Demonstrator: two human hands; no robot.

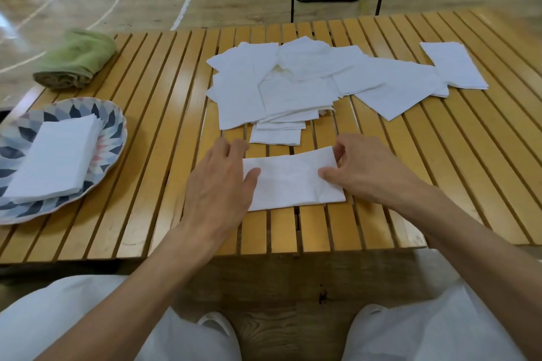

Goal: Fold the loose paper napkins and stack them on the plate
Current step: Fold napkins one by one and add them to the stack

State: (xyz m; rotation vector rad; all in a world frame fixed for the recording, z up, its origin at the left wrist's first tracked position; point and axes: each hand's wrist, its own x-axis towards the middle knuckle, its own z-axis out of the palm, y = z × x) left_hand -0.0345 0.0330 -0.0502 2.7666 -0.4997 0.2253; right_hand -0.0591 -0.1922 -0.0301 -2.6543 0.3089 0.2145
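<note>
The half-folded napkin (293,179) lies on the slatted worktop (410,184): the left hand (218,182) presses it flat while the right hand (363,168) pinches its 3 o'clock edge (likely folding next). The plate (113,126) with its folded stack (55,158) waits at 9 o'clock.

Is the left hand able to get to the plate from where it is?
Probably yes. The left hand rests on the napkin, and only bare slatted table lies between it and the plate on that same side.
</note>
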